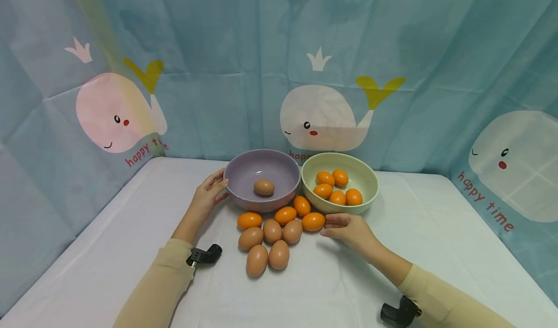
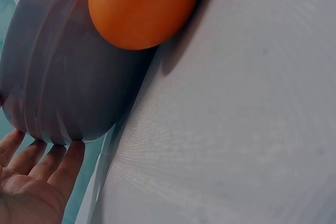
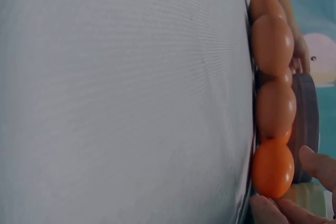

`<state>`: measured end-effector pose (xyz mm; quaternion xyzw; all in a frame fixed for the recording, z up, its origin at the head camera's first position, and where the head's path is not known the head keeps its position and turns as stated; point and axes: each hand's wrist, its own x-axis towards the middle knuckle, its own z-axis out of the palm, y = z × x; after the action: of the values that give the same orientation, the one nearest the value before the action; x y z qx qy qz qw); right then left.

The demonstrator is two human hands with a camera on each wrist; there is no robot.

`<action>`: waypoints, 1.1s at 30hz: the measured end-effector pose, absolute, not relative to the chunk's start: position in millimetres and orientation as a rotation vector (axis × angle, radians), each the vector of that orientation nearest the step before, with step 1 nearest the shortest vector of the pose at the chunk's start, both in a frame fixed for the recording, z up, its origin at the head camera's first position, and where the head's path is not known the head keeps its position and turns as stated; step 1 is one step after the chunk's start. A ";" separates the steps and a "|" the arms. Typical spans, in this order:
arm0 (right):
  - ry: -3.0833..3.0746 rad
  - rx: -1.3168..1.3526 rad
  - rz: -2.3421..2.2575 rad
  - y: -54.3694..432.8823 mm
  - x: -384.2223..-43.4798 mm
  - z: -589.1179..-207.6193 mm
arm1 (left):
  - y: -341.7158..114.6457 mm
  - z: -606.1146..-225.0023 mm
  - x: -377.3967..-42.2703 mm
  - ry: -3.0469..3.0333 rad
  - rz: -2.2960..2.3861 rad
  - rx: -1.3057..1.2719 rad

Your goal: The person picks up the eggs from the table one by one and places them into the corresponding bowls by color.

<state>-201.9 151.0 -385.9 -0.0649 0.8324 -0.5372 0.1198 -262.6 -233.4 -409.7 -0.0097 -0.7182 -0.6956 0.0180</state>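
Note:
In the head view, my left hand (image 1: 208, 197) rests against the left side of a purple bowl (image 1: 237, 165), which has one brown egg (image 1: 264, 187) inside. The left wrist view shows the fingertips touching the bowl's outer wall (image 2: 58, 66). My right hand (image 1: 350, 231) is beside the right-most loose orange egg (image 1: 313, 222), its thumb and fingers apart. In the right wrist view, that orange egg (image 3: 273, 169) lies on the cloth, the fingers close to it and the thumb (image 3: 314, 163) off it; contact is hard to tell.
A pale green bowl (image 1: 372, 185) with several orange eggs stands right of the purple one. More loose orange eggs (image 1: 249, 220) and several brown eggs (image 1: 257, 260) lie in a cluster before the bowls on white cloth (image 1: 414, 231). A blue whale-print curtain (image 1: 218, 100) hangs behind.

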 end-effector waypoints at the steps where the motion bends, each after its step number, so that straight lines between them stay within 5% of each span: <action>1: 2.439 -0.184 -1.564 151.5 -201.6 -385.7 | -233.4 -409.6 -262.5 -2.230 -2.163 -0.032; 33: 2.550 -0.143 -1.517 132.7 -206.7 -393.5 | -232.8 -410.0 -262.9 -2.221 -2.164 -0.031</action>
<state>-206.7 132.7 -393.5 -0.0479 0.8552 -0.5089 0.0855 -262.9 -232.8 -410.0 -0.0099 -0.7160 -0.6978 0.0202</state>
